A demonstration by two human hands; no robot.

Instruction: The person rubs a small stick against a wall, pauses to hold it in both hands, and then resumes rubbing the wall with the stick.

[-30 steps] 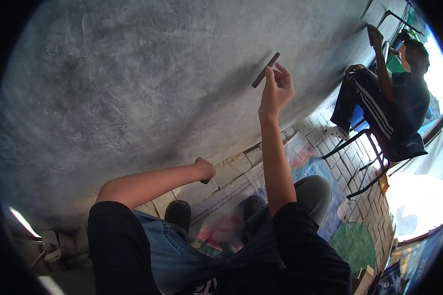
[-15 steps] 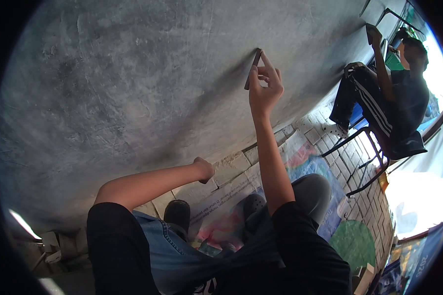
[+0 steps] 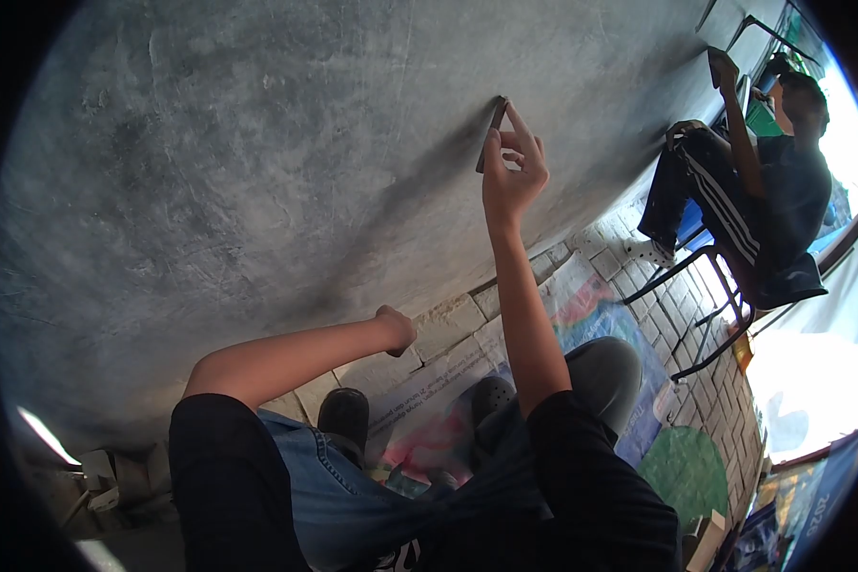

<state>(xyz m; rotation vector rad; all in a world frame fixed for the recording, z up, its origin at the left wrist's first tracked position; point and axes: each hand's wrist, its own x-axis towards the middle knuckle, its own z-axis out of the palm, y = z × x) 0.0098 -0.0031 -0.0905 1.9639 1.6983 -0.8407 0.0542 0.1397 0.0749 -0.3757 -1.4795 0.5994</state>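
Note:
My right hand [image 3: 516, 179] pinches a thin, flat dark block [image 3: 491, 133] by its edges and presses it to the grey plastered wall [image 3: 257, 124]. The thumb is on the near side of the block and the index finger reaches to its upper end. Low by the foot of the wall, my left hand [image 3: 396, 330] is closed with its fingers curled under. Whatever it may hold is hidden. The wall shows mottled dark patches and pale scratches, and my arm casts a long shadow on it.
A co-worker [image 3: 782, 191] sits on a metal-framed chair [image 3: 705, 353] at the right, one hand holding a flat dark piece to the wall. A printed banner [image 3: 439, 400] covers part of the brick floor [image 3: 705, 405] under my feet. Rubble [image 3: 114, 477] lies at lower left.
The block and my right fingertips have shifted very slightly along the wall. My left hand and the co-worker look the same.

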